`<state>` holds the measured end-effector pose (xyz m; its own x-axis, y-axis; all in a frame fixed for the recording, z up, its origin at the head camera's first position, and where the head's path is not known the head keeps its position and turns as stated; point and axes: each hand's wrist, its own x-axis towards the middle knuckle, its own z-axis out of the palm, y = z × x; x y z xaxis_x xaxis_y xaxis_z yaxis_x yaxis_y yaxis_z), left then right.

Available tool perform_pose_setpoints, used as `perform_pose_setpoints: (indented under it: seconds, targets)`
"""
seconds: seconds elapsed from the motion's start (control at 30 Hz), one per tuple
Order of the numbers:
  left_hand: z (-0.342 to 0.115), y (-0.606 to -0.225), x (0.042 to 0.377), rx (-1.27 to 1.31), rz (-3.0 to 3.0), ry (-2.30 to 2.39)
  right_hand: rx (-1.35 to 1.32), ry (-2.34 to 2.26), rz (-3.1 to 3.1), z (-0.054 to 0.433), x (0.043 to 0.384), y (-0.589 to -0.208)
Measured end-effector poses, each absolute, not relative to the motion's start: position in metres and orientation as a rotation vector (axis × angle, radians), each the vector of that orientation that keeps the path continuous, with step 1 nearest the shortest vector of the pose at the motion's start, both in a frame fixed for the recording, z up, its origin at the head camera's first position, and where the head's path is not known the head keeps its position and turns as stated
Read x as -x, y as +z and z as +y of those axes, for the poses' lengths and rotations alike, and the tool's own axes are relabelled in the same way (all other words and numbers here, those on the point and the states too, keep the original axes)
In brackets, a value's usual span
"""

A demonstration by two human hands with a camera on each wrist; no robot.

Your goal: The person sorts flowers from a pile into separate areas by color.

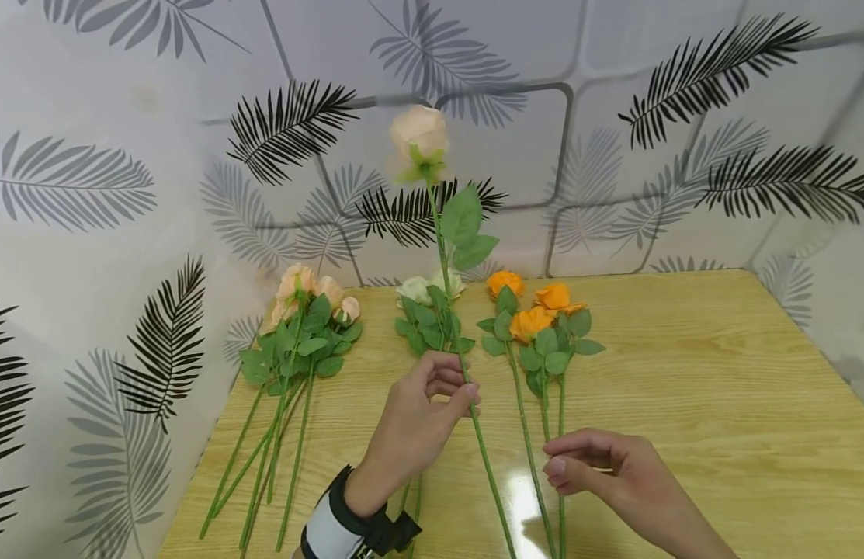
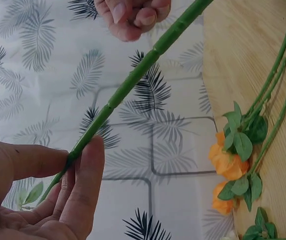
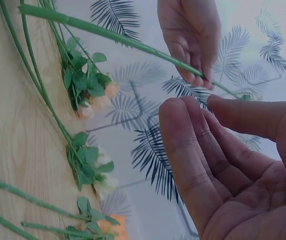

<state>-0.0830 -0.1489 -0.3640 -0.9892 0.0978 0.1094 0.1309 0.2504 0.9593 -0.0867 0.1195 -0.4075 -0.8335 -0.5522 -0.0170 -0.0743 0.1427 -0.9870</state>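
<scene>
Between thumb and fingers, my left hand (image 1: 421,415) pinches the green stem of a pale peach artificial rose (image 1: 421,133), held up above the table with its bloom high against the wall. In the left wrist view the pinched stem (image 2: 128,86) runs up past the thumb. My right hand (image 1: 606,473) holds nothing; its loosely bent fingers hover over the stems of the orange roses (image 1: 532,322). The right wrist view shows this hand (image 3: 237,165) with a gap between thumb and fingers, apart from the held stem (image 3: 118,37).
A bunch of peach roses (image 1: 299,326) lies at the left on the wooden table (image 1: 683,388). White roses (image 1: 414,291) lie at the middle back, partly behind the held stem. Feather-patterned sheeting (image 1: 613,178) rises behind the table. A strapped wrist device (image 1: 348,528) sits on my left wrist.
</scene>
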Motion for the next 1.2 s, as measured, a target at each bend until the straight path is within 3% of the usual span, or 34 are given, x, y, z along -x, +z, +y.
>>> perform_pose_setpoints:
  seconds: [1.2]
  targets:
    - [-0.286, -0.383, 0.087, -0.351, -2.679, -1.202, 0.538, -1.745, 2.181, 0.15, 0.093, -0.419]
